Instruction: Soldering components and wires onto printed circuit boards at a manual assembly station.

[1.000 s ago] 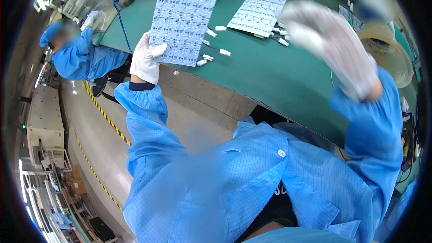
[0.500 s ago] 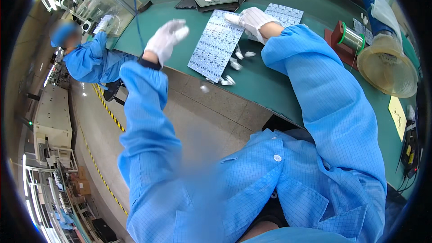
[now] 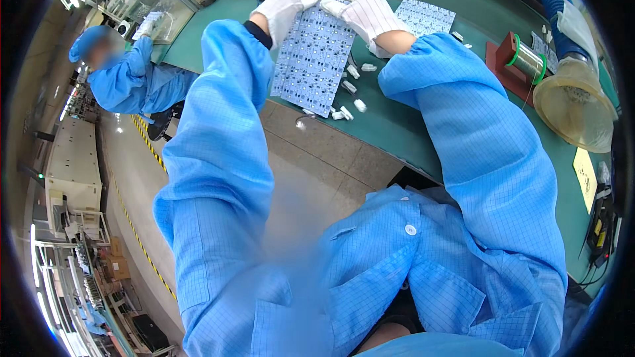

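As 2 hands [image 3: 283, 13] [image 3: 372, 18] touch board [image 3: 314, 59], spool [image 3: 544, 67] holding wire [image 3: 528, 62]

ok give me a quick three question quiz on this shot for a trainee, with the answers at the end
1. Multiple choice: at which part of the near patterned panel are the left hand and the right hand?
a) the near end
b) the middle
c) the far end

2. True or false: the wire spool stands to the right of the near patterned panel.

3. Fill in the colour: the cloudy funnel sits at the end of a ____ ribbed hose.

Key: 1. c; 2. true; 3. blue
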A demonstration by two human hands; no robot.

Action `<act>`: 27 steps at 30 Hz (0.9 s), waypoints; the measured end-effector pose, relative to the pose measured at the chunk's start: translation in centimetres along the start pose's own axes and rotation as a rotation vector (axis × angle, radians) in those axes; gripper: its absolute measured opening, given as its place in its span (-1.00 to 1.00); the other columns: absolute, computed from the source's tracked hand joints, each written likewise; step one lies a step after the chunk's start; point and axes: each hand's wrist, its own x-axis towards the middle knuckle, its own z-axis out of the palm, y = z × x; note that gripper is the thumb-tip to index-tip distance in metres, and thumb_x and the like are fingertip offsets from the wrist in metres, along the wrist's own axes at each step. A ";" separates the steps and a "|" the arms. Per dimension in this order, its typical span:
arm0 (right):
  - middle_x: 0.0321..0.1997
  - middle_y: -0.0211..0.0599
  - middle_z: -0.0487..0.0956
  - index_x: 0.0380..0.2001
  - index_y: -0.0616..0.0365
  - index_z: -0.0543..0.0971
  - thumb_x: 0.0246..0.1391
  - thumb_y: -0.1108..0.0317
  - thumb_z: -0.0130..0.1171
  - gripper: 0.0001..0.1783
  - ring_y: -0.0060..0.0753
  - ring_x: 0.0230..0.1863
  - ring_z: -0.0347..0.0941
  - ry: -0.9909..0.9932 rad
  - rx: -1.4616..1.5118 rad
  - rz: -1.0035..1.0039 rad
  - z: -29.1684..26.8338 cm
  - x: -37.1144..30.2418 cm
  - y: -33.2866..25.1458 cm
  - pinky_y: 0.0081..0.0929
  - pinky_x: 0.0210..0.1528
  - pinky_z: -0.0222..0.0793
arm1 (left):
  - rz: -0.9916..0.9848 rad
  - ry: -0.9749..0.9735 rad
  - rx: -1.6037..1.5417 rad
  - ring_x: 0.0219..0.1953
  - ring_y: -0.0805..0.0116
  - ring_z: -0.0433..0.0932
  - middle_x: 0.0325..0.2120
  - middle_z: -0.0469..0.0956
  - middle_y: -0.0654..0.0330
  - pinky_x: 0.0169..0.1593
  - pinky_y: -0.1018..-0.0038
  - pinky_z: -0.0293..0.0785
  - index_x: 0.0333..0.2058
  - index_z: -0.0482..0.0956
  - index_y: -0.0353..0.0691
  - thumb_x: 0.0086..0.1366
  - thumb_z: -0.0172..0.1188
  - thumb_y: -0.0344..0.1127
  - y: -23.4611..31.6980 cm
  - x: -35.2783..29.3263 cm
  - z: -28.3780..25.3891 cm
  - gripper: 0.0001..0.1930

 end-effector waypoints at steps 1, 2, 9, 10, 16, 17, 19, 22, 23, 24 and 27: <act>-0.24 -0.04 0.56 -0.27 0.16 0.58 0.18 0.04 -0.10 -0.57 -0.07 -0.17 0.49 0.007 0.015 -0.038 0.8 0.2 1.7 -0.30 -0.11 0.40 | 0.221 0.053 0.362 -0.07 0.21 0.51 -0.16 0.56 0.10 -0.01 0.40 0.42 -0.09 0.51 -0.10 0.13 0.04 -0.44 1.1 0.8 0.3 -0.67; -0.24 -0.05 0.56 -0.27 0.15 0.59 0.20 0.06 -0.13 -0.58 -0.08 -0.16 0.48 0.014 0.029 -0.075 1.5 0.3 3.6 -0.29 -0.11 0.40 | 0.443 0.116 0.721 -0.07 0.22 0.51 -0.17 0.57 0.10 -0.02 0.41 0.42 -0.14 0.54 -0.07 0.13 0.05 -0.42 2.2 1.7 0.7 -0.70; -0.25 -0.07 0.54 -0.19 0.15 0.55 0.22 0.08 -0.17 -0.58 -0.11 -0.12 0.47 -0.068 -0.208 -0.054 -0.5 0.4 0.7 -0.31 -0.08 0.40 | -0.310 0.074 0.577 -0.07 0.10 0.51 -0.12 0.54 0.04 0.05 0.39 0.39 0.04 0.44 -0.08 0.27 -0.04 0.06 0.6 3.3 1.6 -0.53; -0.25 -0.07 0.54 -0.17 0.15 0.54 0.22 0.08 -0.18 -0.58 -0.11 -0.12 0.47 -0.105 -0.177 -0.016 -0.9 0.5 -0.7 -0.31 -0.07 0.39 | -0.326 0.073 0.580 -0.07 0.10 0.51 -0.12 0.54 0.04 0.05 0.39 0.39 0.04 0.44 -0.08 0.27 -0.04 0.06 -0.6 2.8 1.1 -0.53; -0.15 -0.01 0.53 0.00 0.18 0.39 0.23 0.11 -0.19 -0.56 -0.06 -0.11 0.46 0.127 0.045 0.092 0.1 -0.2 2.0 -0.28 -0.05 0.37 | -0.252 0.314 0.046 0.06 0.06 0.41 -0.07 0.47 -0.17 0.10 0.31 0.31 0.16 0.16 -0.34 0.24 0.02 0.12 4.9 1.4 0.1 -0.28; -0.11 -0.03 0.52 0.02 0.18 0.39 0.21 0.14 -0.14 -0.58 -0.04 -0.11 0.47 0.112 0.235 0.226 -0.7 0.0 0.3 -0.27 -0.06 0.37 | -0.231 0.136 0.121 0.01 0.13 0.45 -0.11 0.50 -0.09 0.06 0.34 0.33 0.11 0.24 -0.35 0.30 -0.04 0.06 4.8 0.7 -0.1 -0.39; -0.08 -0.08 0.51 0.00 0.18 0.39 0.17 0.18 -0.09 -0.60 -0.04 -0.11 0.47 0.303 0.118 0.022 0.5 -0.1 2.0 -0.28 -0.06 0.37 | 0.041 -0.035 -0.331 -0.22 0.27 0.50 -0.29 0.56 0.11 -0.05 0.43 0.37 -0.08 0.43 -0.36 0.40 -0.17 -0.09 5.5 0.6 1.9 -0.59; -0.02 -0.14 0.48 -0.02 0.16 0.39 0.10 0.26 -0.01 -0.62 -0.05 -0.11 0.48 0.321 0.202 0.014 0.3 0.5 0.9 -0.30 -0.08 0.38 | 0.156 0.096 -0.010 -0.27 0.38 0.44 -0.35 0.53 0.19 -0.09 0.48 0.37 -0.11 0.42 -0.36 0.40 -0.14 -0.14 3.1 0.8 3.4 -0.64; 0.00 -0.14 0.46 -0.02 0.15 0.39 0.07 0.30 0.01 -0.62 -0.05 -0.12 0.48 0.146 0.396 0.210 -0.4 0.5 -0.5 -0.31 -0.09 0.40 | -0.061 0.093 -0.382 -0.24 0.31 0.48 -0.30 0.53 0.14 -0.08 0.48 0.37 -0.14 0.44 -0.35 0.33 -0.07 -0.28 1.7 0.4 4.2 -0.73; 0.00 -0.14 0.46 -0.02 0.15 0.39 0.07 0.30 0.01 -0.62 -0.05 -0.12 0.48 0.142 0.390 0.217 -1.4 0.0 -0.6 -0.31 -0.09 0.40 | -0.058 0.089 -0.391 -0.24 0.31 0.48 -0.30 0.53 0.14 -0.08 0.48 0.37 -0.14 0.44 -0.35 0.33 -0.07 -0.28 2.2 0.7 4.2 -0.73; -0.20 -0.11 0.49 -0.15 0.13 0.46 0.19 0.26 -0.14 -0.73 -0.08 -0.22 0.47 0.271 0.647 0.056 -2.9 -1.2 -1.3 -0.25 -0.19 0.39 | 0.370 0.122 0.516 -0.16 -0.01 0.48 -0.24 0.50 -0.03 -0.09 0.35 0.41 -0.17 0.49 -0.23 -0.06 0.12 -0.46 4.3 1.0 2.7 -0.62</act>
